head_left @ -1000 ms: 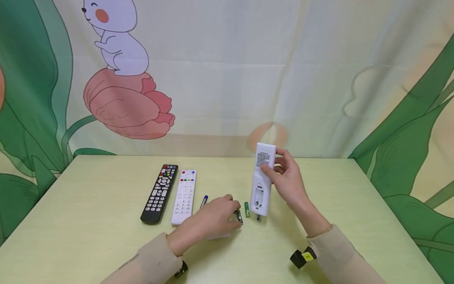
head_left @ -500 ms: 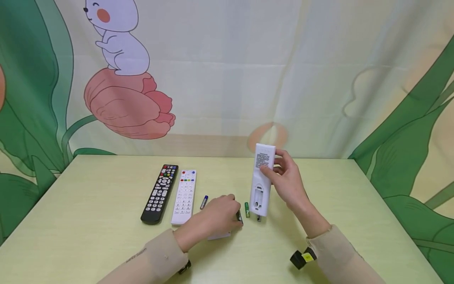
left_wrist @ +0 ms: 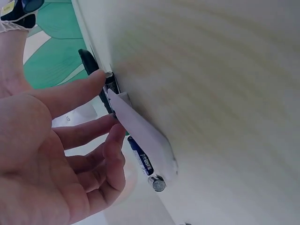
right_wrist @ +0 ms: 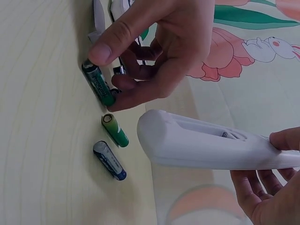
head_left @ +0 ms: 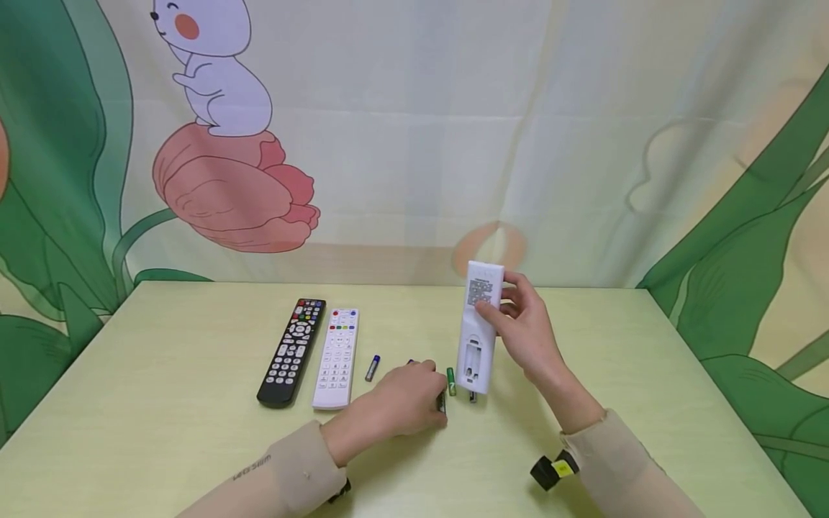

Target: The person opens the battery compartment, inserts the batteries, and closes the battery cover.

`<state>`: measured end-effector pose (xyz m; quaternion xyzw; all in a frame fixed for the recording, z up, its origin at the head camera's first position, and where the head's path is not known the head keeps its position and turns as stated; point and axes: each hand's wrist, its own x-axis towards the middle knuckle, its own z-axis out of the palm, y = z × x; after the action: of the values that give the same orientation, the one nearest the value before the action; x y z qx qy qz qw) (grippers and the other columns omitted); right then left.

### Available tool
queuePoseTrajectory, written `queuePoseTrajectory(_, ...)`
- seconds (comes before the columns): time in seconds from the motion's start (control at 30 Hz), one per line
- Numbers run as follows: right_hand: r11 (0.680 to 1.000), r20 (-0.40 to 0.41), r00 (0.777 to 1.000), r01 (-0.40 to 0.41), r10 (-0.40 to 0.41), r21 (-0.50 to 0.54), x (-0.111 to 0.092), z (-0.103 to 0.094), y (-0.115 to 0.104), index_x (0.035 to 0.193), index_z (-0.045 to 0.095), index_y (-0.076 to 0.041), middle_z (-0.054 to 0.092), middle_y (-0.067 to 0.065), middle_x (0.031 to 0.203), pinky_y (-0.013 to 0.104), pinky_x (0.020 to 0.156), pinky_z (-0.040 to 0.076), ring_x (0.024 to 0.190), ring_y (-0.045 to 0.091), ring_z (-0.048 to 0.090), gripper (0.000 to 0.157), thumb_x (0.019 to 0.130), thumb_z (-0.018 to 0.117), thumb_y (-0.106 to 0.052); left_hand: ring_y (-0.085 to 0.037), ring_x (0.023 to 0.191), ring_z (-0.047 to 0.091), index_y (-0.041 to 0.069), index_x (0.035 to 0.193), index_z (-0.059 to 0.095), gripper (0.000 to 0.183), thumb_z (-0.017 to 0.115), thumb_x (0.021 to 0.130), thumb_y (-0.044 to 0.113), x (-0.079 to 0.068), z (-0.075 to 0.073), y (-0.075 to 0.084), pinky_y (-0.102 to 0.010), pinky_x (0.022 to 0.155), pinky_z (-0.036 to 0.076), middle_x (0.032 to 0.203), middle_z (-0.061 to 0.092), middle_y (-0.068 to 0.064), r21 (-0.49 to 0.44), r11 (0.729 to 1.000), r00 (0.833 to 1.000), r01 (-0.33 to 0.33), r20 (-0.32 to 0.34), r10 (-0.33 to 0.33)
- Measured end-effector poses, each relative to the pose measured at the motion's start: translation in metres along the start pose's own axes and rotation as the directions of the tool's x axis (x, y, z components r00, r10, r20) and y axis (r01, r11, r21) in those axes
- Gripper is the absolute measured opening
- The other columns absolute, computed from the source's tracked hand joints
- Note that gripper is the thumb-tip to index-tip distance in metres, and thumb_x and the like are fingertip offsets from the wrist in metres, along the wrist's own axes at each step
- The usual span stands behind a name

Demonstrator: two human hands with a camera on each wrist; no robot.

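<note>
My right hand (head_left: 527, 327) holds a white remote control (head_left: 479, 327) raised and tilted, its back facing me. The uncovered battery compartment (head_left: 473, 360) shows bare metal contacts. With thumb and a finger, my left hand (head_left: 408, 399) pinches a dark green battery (right_wrist: 98, 84) by its two ends, low at the table. A green battery (head_left: 451, 382) lies between the hands, and a silver-and-blue battery (right_wrist: 110, 160) lies near the raised remote's lower end. In the left wrist view, a thin white plastic piece (left_wrist: 140, 129) lies beside the left fingers, with a blue battery (left_wrist: 140, 154) beyond it.
Left of my left hand, a black remote control (head_left: 291, 354) and a second white remote control (head_left: 337, 360) lie face up side by side. A blue-ended battery (head_left: 372, 368) lies to their right. A printed curtain (head_left: 401, 144) hangs behind the table (head_left: 162, 374).
My left hand has shifted slightly toward me, with the dark green battery turned a little. The white piece below it is now hidden in the head view. My right hand stays put.
</note>
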<state>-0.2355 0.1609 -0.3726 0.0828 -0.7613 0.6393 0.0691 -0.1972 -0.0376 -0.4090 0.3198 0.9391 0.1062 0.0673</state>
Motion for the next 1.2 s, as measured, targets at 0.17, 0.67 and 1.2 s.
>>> queuePoseTrajectory(0.17,1.000,0.002,1.000,0.004,-0.004,0.001,0.001,0.001,0.000,0.142,0.050,-0.010,0.063,0.017,0.118,0.030,0.072,0.059,0.096,0.026,0.064,0.049,0.098,0.069,-0.007,-0.013,0.081,0.056,0.008,0.107,0.070,0.036,0.089,0.079,0.022,-0.001,-0.001,0.000,-0.028,0.071,0.052,0.092,0.061,0.000,-0.075,0.997,1.000,0.008,0.020,-0.006)
queuePoseTrajectory(0.67,1.000,0.003,1.000,-0.009,0.009,-0.009,0.000,0.001,0.002,0.140,0.051,-0.008,0.063,0.017,0.117,0.030,0.071,0.059,0.095,0.024,0.066,0.047,0.097,0.070,-0.006,-0.008,0.070,0.054,0.005,0.095,0.066,0.022,0.082,0.081,-0.001,-0.008,0.000,0.003,-0.020,0.064,0.048,0.079,0.063,0.003,-0.206,0.976,0.997,-0.072,-0.053,0.063)
queuePoseTrajectory(1.2,1.000,0.033,0.999,-0.004,0.004,-0.009,0.003,0.003,0.001,0.143,0.049,-0.010,0.063,0.017,0.120,0.032,0.073,0.060,0.098,0.027,0.066,0.050,0.097,0.071,-0.008,-0.005,0.071,0.059,0.010,0.091,0.062,0.019,0.074,0.086,-0.004,-0.014,-0.006,-0.005,-0.021,0.066,0.053,0.082,0.065,0.006,-0.487,0.868,0.991,-0.098,-0.129,0.039)
